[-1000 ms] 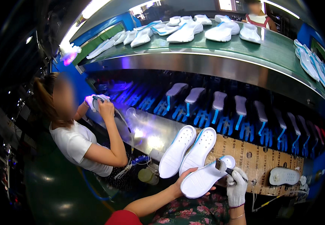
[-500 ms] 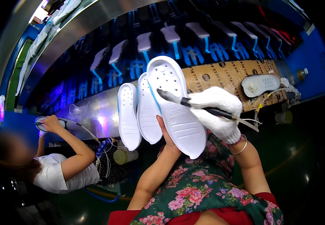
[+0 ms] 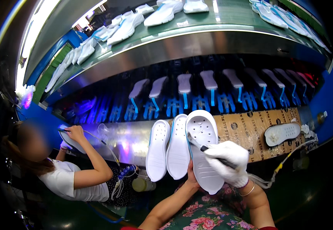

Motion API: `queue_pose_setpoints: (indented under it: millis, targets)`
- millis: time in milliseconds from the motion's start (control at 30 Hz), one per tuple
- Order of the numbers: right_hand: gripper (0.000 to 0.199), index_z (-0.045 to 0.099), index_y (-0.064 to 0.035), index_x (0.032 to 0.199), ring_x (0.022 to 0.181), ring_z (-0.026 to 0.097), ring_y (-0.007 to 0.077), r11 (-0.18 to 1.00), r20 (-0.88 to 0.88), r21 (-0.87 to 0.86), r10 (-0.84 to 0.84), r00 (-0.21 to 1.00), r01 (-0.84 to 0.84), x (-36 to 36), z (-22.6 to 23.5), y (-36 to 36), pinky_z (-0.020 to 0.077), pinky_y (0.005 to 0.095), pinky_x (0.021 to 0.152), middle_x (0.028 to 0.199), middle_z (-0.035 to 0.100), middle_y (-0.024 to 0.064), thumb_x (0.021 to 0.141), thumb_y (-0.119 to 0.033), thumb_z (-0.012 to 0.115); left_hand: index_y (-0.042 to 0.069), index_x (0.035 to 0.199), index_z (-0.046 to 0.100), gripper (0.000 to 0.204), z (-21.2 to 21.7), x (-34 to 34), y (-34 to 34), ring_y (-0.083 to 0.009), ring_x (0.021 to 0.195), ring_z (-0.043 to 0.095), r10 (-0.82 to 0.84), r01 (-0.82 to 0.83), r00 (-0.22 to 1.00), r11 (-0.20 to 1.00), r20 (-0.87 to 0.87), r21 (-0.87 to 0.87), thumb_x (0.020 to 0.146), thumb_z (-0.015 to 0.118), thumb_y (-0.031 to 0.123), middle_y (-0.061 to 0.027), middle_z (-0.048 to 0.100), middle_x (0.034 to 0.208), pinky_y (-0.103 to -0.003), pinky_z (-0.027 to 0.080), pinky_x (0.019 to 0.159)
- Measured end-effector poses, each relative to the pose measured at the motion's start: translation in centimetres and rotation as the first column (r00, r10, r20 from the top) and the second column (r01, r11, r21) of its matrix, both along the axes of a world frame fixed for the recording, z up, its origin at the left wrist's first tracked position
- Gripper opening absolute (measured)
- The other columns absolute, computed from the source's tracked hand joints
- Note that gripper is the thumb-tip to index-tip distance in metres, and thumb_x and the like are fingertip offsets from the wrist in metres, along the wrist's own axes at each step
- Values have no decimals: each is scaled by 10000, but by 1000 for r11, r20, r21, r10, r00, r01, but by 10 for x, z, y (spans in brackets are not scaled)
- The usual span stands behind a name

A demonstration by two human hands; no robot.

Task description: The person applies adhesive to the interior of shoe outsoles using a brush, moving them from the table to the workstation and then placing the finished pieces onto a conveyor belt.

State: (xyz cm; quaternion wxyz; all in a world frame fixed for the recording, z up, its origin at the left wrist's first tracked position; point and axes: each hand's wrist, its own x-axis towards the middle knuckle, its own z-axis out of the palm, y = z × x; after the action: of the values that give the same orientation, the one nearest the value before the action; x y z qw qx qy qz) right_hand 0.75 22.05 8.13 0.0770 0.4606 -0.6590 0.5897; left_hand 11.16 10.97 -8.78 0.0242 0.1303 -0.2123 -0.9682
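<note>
My left hand (image 3: pixel 192 175), bare, grips a white shoe sole (image 3: pixel 206 178) by its left edge, with most of the fingers hidden beneath it. The sole is tilted, its hole-dotted end away from me. In my right hand (image 3: pixel 229 159), which wears a white knit glove, is a black-handled brush (image 3: pixel 203 147) with a tube trailing from it. The bristles touch the sole's inner left side, just below the holes. Left of it, two more white soles, an outer one (image 3: pixel 158 151) and an inner one (image 3: pixel 178 147), lie side by side against the metal ledge.
Brown printed cardboard (image 3: pixel 243 130) covers the ledge's right part, with another white sole (image 3: pixel 282 134) on it. Behind, purple-grey pads (image 3: pixel 184 83) stand on blue holders. Several soles sit on the green upper belt (image 3: pixel 228 25). At left, a co-worker (image 3: pixel 74 178) brushes a sole.
The view has tilted up, bringing the upper belt into sight, so everything sits lower in the picture. The brush still rests near the sole's left inner edge, now closer to the holes.
</note>
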Motion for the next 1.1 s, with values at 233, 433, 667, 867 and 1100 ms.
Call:
queue_pose_setpoints:
  millis: [233,433,667,867,1100]
  targets:
    - [243,743,-43,1008,865,724,275,990,-148,-36,-139,979,135,2,-12,-2,564,345,757,1020,747,157,777,32,734,109,1553,340,877,5,-18,-9,-331,1401,451,61,-68,994,994,-92,-82,913,513,684,-139,442,1542,-500,351,1177]
    - [234,744,-9,1027,897,728,268,989,68,-132,-62,996,71,-7,-22,-1,575,369,815,1032,748,146,794,-14,744,125,1561,315,905,7,-44,-25,-340,1401,432,162,109,830,891,-534,441,929,365,772,-144,411,1552,-507,315,1189]
    - [255,762,-39,1009,930,731,269,995,10,-101,9,1000,-8,18,-32,2,560,371,866,1014,750,159,754,-20,772,165,1577,243,1073,42,-60,-14,-406,1316,500,49,37,845,988,-533,148,809,394,900,-183,461,1460,-633,440,1075]
    - [239,753,-46,1021,888,731,303,993,-199,-62,-111,974,101,14,-41,2,582,358,790,1049,743,147,784,-21,758,137,1541,302,1089,50,-63,-17,-484,1208,556,14,76,855,985,-518,152,787,416,915,-274,491,1393,-631,482,1003]
    - [253,763,-61,1015,875,733,288,998,-82,-61,-41,996,36,6,-47,13,580,356,761,965,746,129,765,-25,776,119,1508,346,1056,57,-74,-27,-544,1159,550,118,45,880,944,-461,328,785,506,872,-223,523,1366,-721,507,866]
